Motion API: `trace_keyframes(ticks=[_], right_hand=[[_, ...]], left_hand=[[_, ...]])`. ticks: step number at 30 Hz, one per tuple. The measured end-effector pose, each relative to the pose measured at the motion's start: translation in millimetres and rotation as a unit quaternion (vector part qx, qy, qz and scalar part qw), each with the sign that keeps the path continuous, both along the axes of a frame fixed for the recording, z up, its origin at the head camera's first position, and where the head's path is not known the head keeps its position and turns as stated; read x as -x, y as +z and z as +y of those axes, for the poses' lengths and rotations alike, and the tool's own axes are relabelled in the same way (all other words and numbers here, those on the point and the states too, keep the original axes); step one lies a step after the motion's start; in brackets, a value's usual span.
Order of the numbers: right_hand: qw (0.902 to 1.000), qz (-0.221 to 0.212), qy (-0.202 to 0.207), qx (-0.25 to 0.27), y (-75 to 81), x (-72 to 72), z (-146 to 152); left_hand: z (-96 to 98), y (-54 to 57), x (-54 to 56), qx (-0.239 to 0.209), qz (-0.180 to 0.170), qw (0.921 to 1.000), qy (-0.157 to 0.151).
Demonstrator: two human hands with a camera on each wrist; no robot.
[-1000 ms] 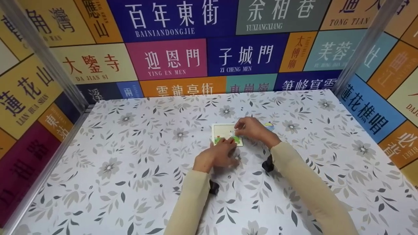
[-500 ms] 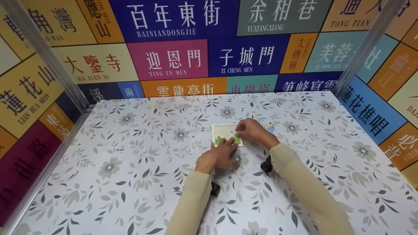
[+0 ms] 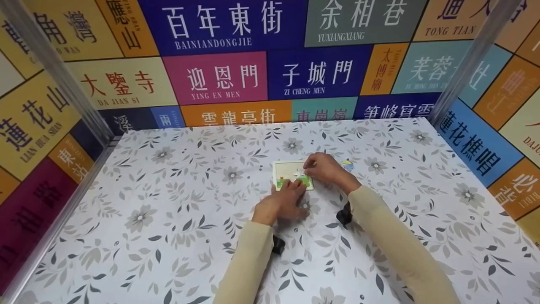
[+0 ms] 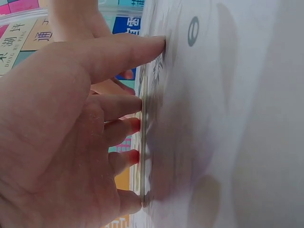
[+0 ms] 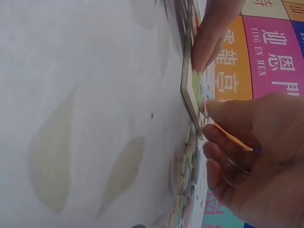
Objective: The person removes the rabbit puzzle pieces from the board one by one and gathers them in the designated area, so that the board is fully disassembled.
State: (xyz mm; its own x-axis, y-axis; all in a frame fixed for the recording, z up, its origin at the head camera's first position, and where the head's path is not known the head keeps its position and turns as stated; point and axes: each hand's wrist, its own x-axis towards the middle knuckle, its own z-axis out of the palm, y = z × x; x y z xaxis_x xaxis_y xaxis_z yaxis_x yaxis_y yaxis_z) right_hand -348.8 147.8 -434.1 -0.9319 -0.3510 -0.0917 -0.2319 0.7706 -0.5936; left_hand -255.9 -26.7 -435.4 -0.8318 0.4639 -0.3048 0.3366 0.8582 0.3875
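Observation:
A small puzzle board (image 3: 275, 174) with a pale raised rim lies on the table, green picture pieces fitted along its near side. My left hand (image 3: 283, 202) rests its fingertips on the board's near edge, with the thumb on the tablecloth in the left wrist view. At the board's right side my right hand (image 3: 327, 169) pinches a small puzzle piece (image 5: 204, 108) between thumb and index finger. That piece sits at the board's surface, and the fingers partly hide it. Whether it lies flush cannot be told.
Several loose puzzle pieces (image 3: 348, 164) lie in a small pile just right of the board, partly behind the right hand. A floral cloth (image 3: 190, 236) covers the table. Panels (image 3: 223, 76) with printed characters stand along the back and sides.
My right hand has shifted very slightly at the board's right side, leaving more of the loose pieces showing behind it. The left hand stays on the board's near edge.

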Motion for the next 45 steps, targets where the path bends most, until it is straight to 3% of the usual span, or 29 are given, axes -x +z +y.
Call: trace_keyframes(ticks=[17,24,32,41,45], right_hand=[[0.9937,0.031,-0.057,0.091,9.0,-11.7,14],[0.9907,0.023,-0.060,0.119,15.9,-16.7,31],[0.9834,0.011,-0.081,0.162,14.3,-21.2,64],[0.9875,-0.014,-0.099,0.122,10.8,-18.2,94],[0.9912,-0.031,-0.085,0.097,7.2,-16.4,103]], left_hand=[[0.1,1.4,-1.5,0.002,0.003,1.0000,0.003],[-2.3,1.6,-2.3,-0.007,-0.008,0.9998,0.018],[0.4,1.7,-2.7,-0.006,-0.007,1.0000,0.003],[1.9,1.6,-1.8,-0.006,-0.009,0.9999,-0.002],[-0.4,-0.1,-2.9,-0.007,-0.014,0.9998,0.008]])
